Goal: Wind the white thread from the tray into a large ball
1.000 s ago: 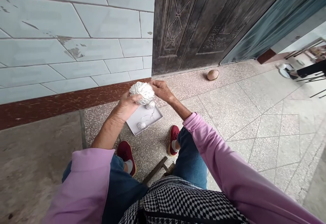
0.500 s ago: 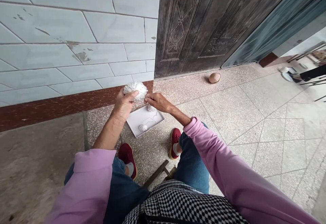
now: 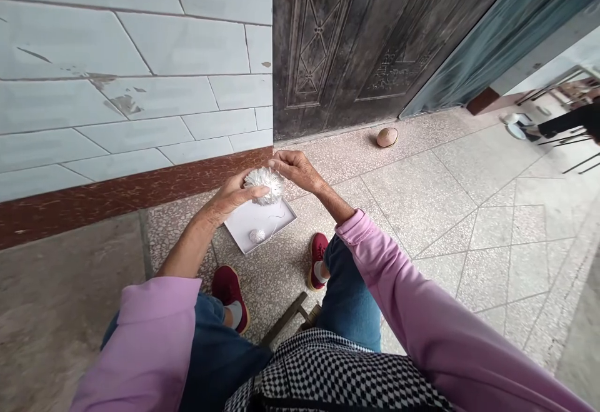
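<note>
My left hand (image 3: 232, 194) is closed round a ball of white thread (image 3: 263, 184), held out in front of me above a shallow white tray (image 3: 244, 226) on the floor. My right hand (image 3: 294, 169) is just right of the ball, fingers pinched together at its upper edge, seemingly on the thread. A smaller white thread ball (image 3: 257, 236) lies in the tray, with a thin strand curling up from it. Both pink sleeves are pushed up my forearms.
My red shoes (image 3: 319, 257) rest on speckled floor beside a wooden stool leg (image 3: 285, 318). A pale tiled wall (image 3: 131, 87) and dark carved door (image 3: 356, 43) stand ahead. A round tan lid (image 3: 387, 137) lies by the door. Another person's leg and shoe show at far right (image 3: 520, 127).
Both hands dropped a little with the thread ball. My right hand shifted from below the ball's right side up to its upper edge. The view swung slightly left.
</note>
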The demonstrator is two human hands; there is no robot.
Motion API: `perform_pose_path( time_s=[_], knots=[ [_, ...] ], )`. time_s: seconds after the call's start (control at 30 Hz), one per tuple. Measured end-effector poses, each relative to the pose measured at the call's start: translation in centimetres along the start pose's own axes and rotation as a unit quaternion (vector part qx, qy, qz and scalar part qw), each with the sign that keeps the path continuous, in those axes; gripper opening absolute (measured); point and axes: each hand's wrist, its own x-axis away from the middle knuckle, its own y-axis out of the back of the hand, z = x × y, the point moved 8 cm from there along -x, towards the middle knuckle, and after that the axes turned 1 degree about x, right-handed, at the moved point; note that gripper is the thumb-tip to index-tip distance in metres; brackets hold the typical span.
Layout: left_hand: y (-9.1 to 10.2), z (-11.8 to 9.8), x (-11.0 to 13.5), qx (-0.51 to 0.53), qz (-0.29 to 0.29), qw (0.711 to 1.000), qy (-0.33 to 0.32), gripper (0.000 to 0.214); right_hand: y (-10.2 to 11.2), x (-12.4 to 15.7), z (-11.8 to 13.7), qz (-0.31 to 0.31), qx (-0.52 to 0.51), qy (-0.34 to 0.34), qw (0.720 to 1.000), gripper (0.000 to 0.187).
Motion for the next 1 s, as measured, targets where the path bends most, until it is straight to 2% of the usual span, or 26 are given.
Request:
perform_pose_path(
  time_s=[0.07, 0.17, 0.27, 0.33, 0.5, 0.63, 0.73, 0.8, 0.87, 1.0],
  knots=[
    [-0.9, -0.2, 0.4, 0.045, 0.041, 0.998, 0.005, 0.074, -0.1, -0.1, -0.1, -0.001, -0.008, 0.004, 1.0, 0.052],
    [-1.1, -0.6, 0.9, 0.102, 0.051, 0.993, 0.007, 0.075, -0.3, -0.7, -0.3, -0.012, -0.035, 0.017, 0.999, 0.056],
    [-0.6, -1.2, 1.0, 0.144, 0.021, 0.989, -0.017, 0.076, -0.5, -1.3, -0.7, -0.027, -0.049, 0.015, 0.998, 0.063],
    [0.0, -1.5, 0.9, 0.169, -0.009, 0.985, -0.036, 0.074, -0.9, -1.3, -1.0, -0.024, -0.035, 0.006, 0.999, 0.059],
    [1.9, -2.3, 0.6, 0.193, -0.095, 0.974, -0.077, 0.067, -3.4, -0.2, -0.9, 0.05, 0.054, 0.013, 0.997, 0.043],
    [3.5, -2.4, 0.4, 0.164, -0.159, 0.969, -0.097, 0.07, -5.2, 0.5, -0.2, 0.106, 0.059, 0.061, 0.991, 0.034],
    [5.0, -2.3, 0.3, 0.077, -0.22, 0.967, -0.102, 0.082, -5.5, 0.8, 0.1, 0.122, 0.045, 0.073, 0.989, 0.043],
    [5.6, -2.2, 0.3, 0.001, -0.241, 0.966, -0.09, 0.088, -5.1, 1.0, 0.2, 0.115, 0.037, 0.067, 0.99, 0.046],
    [5.5, -1.9, 0.0, -0.051, -0.225, 0.97, -0.072, 0.088, -4.2, 1.0, 0.5, 0.094, 0.03, 0.061, 0.993, 0.045],
    [4.1, -1.3, -0.9, -0.072, -0.135, 0.987, -0.054, 0.077, -1.9, 0.7, 0.8, 0.023, 0.026, 0.038, 0.999, 0.047]
  ],
)
